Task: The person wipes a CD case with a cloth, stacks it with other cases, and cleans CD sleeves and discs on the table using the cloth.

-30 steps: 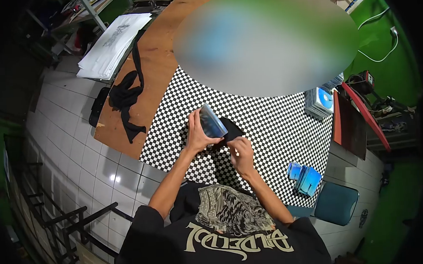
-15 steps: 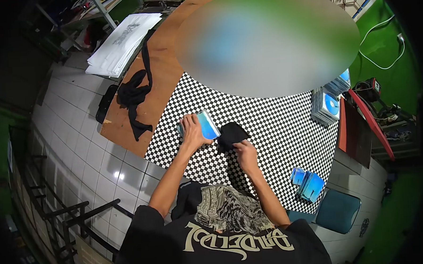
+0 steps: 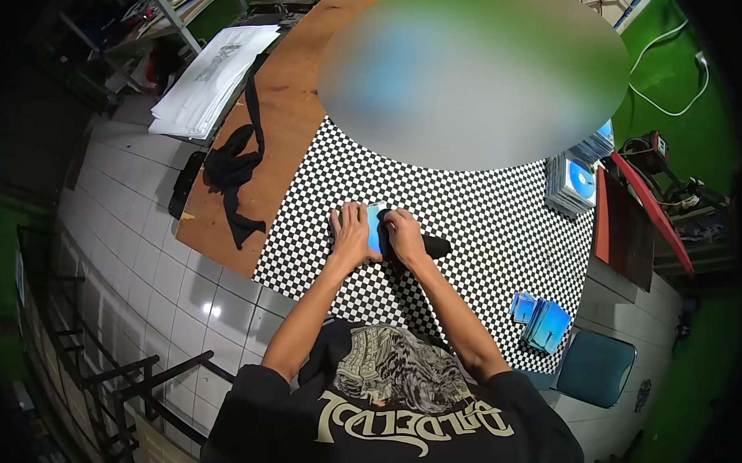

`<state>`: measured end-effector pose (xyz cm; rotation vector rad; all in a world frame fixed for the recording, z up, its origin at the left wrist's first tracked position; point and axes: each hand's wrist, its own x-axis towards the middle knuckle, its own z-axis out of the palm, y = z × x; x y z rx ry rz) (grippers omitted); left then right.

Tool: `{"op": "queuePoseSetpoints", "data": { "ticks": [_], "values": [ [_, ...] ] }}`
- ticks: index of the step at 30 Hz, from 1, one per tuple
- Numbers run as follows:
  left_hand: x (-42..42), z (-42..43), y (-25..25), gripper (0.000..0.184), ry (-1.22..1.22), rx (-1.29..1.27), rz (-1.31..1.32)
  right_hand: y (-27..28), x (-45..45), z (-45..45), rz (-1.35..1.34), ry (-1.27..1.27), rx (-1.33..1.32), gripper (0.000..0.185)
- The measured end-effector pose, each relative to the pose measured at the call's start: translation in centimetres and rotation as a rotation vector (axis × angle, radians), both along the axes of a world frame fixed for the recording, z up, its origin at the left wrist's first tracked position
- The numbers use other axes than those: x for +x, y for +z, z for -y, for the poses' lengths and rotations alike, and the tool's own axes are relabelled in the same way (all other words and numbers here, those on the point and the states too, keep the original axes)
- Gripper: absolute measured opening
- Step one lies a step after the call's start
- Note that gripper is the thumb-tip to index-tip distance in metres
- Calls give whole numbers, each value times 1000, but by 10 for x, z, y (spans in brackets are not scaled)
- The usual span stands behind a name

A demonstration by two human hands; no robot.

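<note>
At mid-frame, my left hand (image 3: 352, 236) gripped 1 blue case (image 3: 374, 231); my right hand (image 3: 403, 237) clutched black cloth (image 3: 438, 247) against it.

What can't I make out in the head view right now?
All in the head view:
- Far side of the checkered tabletop: hidden by the blurred oval.
- Blue case's full face: covered partly by the left hand and black cloth.
- Right hand's exact fingertip grip: hidden against the cloth.
- White sheets' drawing: too small.

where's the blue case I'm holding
In the head view, the blue case is between your left hand and the black cloth, over the checkered tabletop.
</note>
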<state>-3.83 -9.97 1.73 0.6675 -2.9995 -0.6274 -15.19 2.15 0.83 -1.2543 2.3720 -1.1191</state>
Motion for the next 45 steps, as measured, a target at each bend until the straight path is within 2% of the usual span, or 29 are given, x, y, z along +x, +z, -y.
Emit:
{"op": "queuePoseSetpoints", "data": {
  "ticks": [4, 7, 11, 16, 18, 19, 21, 25, 28, 29, 32, 33, 36, 39, 43, 45],
  "values": [
    [2, -2, 5, 131, -5, -4, -25, -15, -10, 24, -46, -133, -118, 14],
    [3, -1, 7, 131, -7, 1, -29, -18, -17, 22, -416, 3, -27, 16],
    [1, -1, 10, 130, -11, 5, -22, -5, -3, -13, -526, 71, 22, 19],
    [-2, -2, 13, 134, -5, 21, 39, 13, 20, -62, -536, 100, 24, 24],
    [-11, -5, 8, 137, -30, -9, 42, 30, 21, -82, -334, 78, 203, 21],
    [-17, -7, 3, 140, -62, -35, 48, 37, 17, -89, -335, 81, 201, 21],
    [-28, -11, -4, 143, -93, -60, 56, 45, 7, -107, 76, -102, 168, 17],
    [-49, -10, -4, 151, -198, -60, 158, 57, -15, -136, 231, -289, -19, 13],
    [-51, -7, 15, 142, -215, -2, 0, 69, -35, -150, 385, -363, -96, 13],
    [-50, -6, 32, 142, -218, -5, -1, 73, -40, -154, 357, -381, -131, 14],
    [-37, -4, 92, 132, -55, 446, -262, 87, -43, -159, 304, -423, -195, 16],
    [-33, -1, 86, 132, -61, 448, -261, 94, -44, -157, 235, -445, -175, 15],
    [-12, 4, 55, 128, -45, 378, -619, 115, -46, -151, 92, -495, -129, 14],
    [8, 0, 36, 132, 40, 401, -646, 128, -46, -138, -339, -334, 150, 14],
    [29, -2, 14, 135, 99, 437, -644, 107, -44, -113, -251, -231, 302, 18],
    [42, -2, 7, 135, 109, 453, -635, 85, -37, -94, -229, -170, 241, 18]
  ]
}}
